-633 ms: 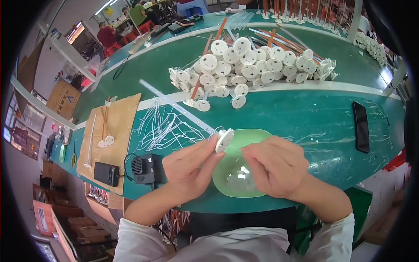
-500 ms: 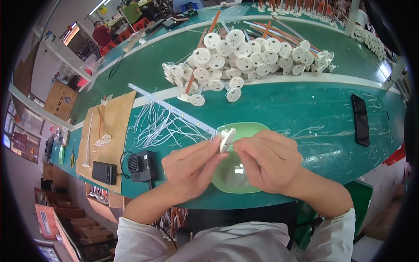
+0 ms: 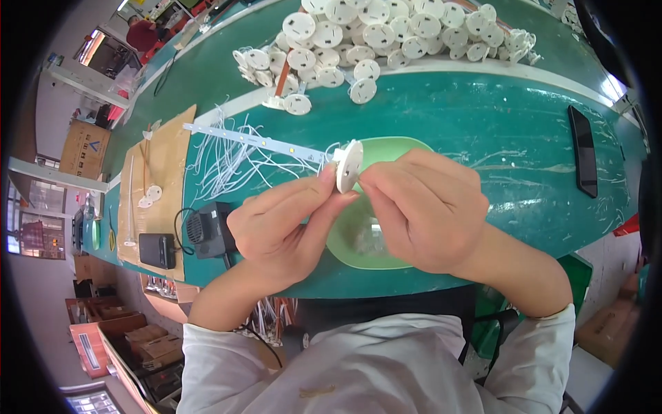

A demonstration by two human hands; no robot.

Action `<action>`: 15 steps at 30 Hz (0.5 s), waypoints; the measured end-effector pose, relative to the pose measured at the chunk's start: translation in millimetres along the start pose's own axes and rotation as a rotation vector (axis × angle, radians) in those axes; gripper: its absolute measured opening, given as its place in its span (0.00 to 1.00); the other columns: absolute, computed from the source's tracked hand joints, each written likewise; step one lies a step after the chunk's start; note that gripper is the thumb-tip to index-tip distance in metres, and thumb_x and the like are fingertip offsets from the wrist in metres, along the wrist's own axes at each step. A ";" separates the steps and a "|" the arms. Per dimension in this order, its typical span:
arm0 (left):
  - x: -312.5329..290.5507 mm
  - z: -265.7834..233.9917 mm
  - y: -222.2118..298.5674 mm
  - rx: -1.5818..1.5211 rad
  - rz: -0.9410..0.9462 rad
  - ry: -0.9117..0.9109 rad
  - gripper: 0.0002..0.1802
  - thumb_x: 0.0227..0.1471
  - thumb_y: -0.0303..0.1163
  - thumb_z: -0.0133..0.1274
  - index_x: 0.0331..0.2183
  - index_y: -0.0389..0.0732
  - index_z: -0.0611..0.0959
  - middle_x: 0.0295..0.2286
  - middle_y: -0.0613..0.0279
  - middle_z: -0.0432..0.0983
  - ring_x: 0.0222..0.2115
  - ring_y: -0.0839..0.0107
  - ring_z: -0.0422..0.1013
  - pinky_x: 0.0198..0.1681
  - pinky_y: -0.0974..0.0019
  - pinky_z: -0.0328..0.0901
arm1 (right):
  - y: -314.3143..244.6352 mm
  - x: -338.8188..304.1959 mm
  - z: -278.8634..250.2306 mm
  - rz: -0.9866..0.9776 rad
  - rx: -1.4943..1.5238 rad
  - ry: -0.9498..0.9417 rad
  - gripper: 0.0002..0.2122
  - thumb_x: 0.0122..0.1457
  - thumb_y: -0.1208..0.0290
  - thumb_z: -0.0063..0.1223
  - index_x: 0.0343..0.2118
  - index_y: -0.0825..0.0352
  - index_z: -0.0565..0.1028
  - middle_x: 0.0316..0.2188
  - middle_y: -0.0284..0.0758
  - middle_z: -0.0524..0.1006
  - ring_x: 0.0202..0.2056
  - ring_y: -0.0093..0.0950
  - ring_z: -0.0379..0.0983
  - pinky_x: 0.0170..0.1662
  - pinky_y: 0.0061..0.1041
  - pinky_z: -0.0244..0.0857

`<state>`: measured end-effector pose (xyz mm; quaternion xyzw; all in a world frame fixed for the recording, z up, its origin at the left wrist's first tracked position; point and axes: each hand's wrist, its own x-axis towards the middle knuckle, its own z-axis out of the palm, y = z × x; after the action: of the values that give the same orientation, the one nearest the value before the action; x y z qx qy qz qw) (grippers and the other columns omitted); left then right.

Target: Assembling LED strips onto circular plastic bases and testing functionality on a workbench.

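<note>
Left hand: in the head view, one hand (image 3: pixel 279 221) is pinching one white disc (image 3: pixel 350 167) near its lower edge, between thumb and fingers.
Right hand: the other hand (image 3: pixel 431 207) is keeping its fingertips bunched close before the disc's face; whether they are gripping something small, I cannot tell.
White disc: it is standing nearly on edge between the two hands, above the bowl.
Light strip: one pale strip (image 3: pixel 241 138) with yellowish spots is running from behind the disc toward the left; fingers are hiding the join.
Green bowl: one bowl (image 3: pixel 393 143) is sitting under the hands, which are blocking part of it; its clear contents are blurred.
Wires: a tangle of white wires (image 3: pixel 227 165), too crossed to count, is lying partly behind the strip.
Disc pile: dozens of white discs (image 3: pixel 379 34) are heaping up beyond the ledge (image 3: pixel 441 65), overlapping too much for an exact count.
Cardboard: one sheet (image 3: pixel 164 165) is lying at the left, one black box (image 3: pixel 157 250) resting on its near end.
Grilled device: one black unit (image 3: pixel 209 230) is standing just beside the left hand.
Phone: one black phone (image 3: pixel 583 152) is lying at the right, well apart.
</note>
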<state>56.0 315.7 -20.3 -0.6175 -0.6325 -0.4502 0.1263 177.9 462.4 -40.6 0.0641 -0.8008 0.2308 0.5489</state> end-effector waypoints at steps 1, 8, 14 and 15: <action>0.7 -0.2 -0.8 -0.006 0.026 -0.004 0.15 0.40 0.17 0.68 0.35 0.29 0.85 0.28 0.49 0.82 0.26 0.66 0.80 0.29 0.71 0.74 | -0.3 0.8 0.7 -0.016 -0.018 -0.001 0.08 0.43 0.87 0.60 0.29 0.73 0.76 0.20 0.37 0.74 0.18 0.32 0.70 0.21 0.26 0.63; -3.6 3.2 -1.4 0.037 0.061 -0.013 0.13 0.40 0.17 0.68 0.33 0.30 0.85 0.26 0.52 0.82 0.22 0.67 0.79 0.27 0.72 0.74 | -3.5 -1.6 1.8 -0.021 -0.055 -0.054 0.09 0.43 0.89 0.57 0.30 0.74 0.76 0.21 0.38 0.75 0.17 0.31 0.69 0.19 0.25 0.61; -3.2 3.8 -3.0 0.038 0.059 -0.022 0.11 0.41 0.19 0.67 0.32 0.31 0.86 0.24 0.53 0.82 0.20 0.68 0.78 0.24 0.73 0.72 | -1.4 -6.6 2.3 -0.041 -0.041 -0.055 0.09 0.44 0.88 0.57 0.30 0.75 0.75 0.22 0.38 0.76 0.17 0.31 0.68 0.19 0.26 0.61; -4.6 4.1 -2.7 0.053 0.096 -0.011 0.11 0.41 0.19 0.67 0.32 0.31 0.86 0.24 0.53 0.82 0.20 0.68 0.78 0.24 0.73 0.72 | -1.9 -7.1 2.3 -0.036 -0.037 -0.054 0.09 0.44 0.88 0.57 0.30 0.75 0.75 0.22 0.38 0.76 0.17 0.31 0.68 0.19 0.26 0.61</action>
<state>56.1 316.0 -27.1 -0.6461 -0.6145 -0.4233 0.1604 179.4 458.6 -47.1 0.0747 -0.8182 0.2043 0.5321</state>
